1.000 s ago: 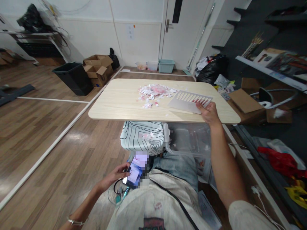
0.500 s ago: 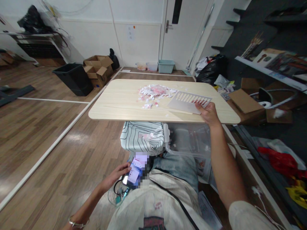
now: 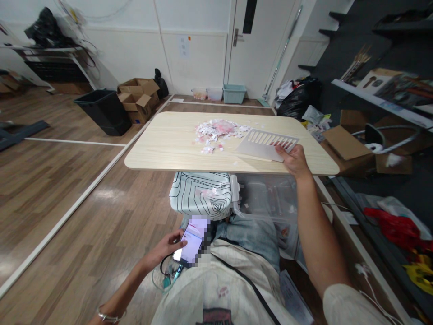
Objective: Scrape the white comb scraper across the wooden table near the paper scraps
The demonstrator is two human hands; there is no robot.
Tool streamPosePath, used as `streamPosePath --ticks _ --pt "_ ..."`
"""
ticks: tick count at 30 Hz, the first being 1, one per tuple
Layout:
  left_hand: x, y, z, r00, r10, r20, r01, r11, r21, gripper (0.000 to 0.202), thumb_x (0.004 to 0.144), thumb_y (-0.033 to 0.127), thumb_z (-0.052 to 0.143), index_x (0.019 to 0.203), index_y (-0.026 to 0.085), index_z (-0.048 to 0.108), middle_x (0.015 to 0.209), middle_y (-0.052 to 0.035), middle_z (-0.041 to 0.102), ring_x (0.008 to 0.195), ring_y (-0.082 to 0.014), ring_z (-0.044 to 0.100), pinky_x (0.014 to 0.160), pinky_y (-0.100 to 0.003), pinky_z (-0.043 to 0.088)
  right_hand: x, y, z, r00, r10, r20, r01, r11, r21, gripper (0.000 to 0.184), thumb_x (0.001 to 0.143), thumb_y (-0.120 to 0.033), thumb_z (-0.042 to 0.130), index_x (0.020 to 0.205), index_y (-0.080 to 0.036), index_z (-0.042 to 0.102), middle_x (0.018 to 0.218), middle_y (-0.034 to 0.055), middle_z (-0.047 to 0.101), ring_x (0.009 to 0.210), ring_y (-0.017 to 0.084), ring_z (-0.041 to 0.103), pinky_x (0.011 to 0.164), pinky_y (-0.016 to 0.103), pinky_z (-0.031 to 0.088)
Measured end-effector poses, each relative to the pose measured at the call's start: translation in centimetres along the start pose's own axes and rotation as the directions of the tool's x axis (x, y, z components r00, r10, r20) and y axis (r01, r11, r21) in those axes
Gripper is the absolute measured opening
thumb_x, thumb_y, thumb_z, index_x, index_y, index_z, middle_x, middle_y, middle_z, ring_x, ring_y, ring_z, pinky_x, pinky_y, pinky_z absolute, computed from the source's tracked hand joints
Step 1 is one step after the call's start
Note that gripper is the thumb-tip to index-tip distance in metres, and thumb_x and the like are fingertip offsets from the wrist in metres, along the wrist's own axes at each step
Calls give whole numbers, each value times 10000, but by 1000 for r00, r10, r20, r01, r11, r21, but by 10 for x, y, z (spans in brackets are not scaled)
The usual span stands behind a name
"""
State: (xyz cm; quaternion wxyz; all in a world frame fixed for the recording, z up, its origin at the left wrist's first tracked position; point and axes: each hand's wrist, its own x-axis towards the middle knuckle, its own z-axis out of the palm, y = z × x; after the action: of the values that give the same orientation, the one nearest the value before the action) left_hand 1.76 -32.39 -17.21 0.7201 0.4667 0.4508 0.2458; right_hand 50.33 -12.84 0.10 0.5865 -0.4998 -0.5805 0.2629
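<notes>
My right hand [image 3: 295,158] is closed on the near right end of a pale, flat slotted panel [image 3: 259,149], which rests over the light wooden table [image 3: 158,146]. Left of the panel lies a heap of small white and pink paper-like pieces [image 3: 219,129], with some scattered around it. Down at my lap, my left hand [image 3: 171,247] grips the left edge of a smartphone [image 3: 192,238], its thumb over the lit screen. A cable is plugged into the phone's lower end. Part of the phone's right side is pixelated.
Below the table edge are a patterned, line-printed box [image 3: 199,194] and a clear plastic bin [image 3: 267,194]. A black trash bin [image 3: 104,113] and cardboard boxes [image 3: 140,97] stand at left. An open carton [image 3: 352,140] sits at right.
My left thumb has come further over the phone, and the screen shows a different page. My right hand and the slotted panel have stayed nearly still.
</notes>
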Motion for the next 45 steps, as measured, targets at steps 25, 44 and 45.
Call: streamPosePath --ticks 25,44,45 --pt "-8 7 0 999 -23 -26 22 999 -29 458 905 648 686 1083 251 829 1226 -74 782 1283 -371 606 1093 -464 471 -5 -21 -19 959 19 282 8 995 -96 495 677 -704 862 857 -244 826 935 59 837 945 279 776 979 408 597" --pt "-8 8 0 1000 5 -3 -5 999 -42 424 956 576 660 1100 195 778 1074 -81 768 1115 -307 648 994 -393 486 -15 -21 -42 931 163 327 -144 986 -80 541 609 -696 906 830 -214 797 852 78 811 812 236 725 866 360 579" --pt "-8 7 0 1000 4 -9 -4 999 -44 423 949 580 665 1083 196 781 1066 -81 767 1113 -307 646 992 -392 483 -15 -19 -41 938 156 310 -147 988 -53 531 607 -683 914 838 -220 794 852 73 810 818 235 728 881 362 581"
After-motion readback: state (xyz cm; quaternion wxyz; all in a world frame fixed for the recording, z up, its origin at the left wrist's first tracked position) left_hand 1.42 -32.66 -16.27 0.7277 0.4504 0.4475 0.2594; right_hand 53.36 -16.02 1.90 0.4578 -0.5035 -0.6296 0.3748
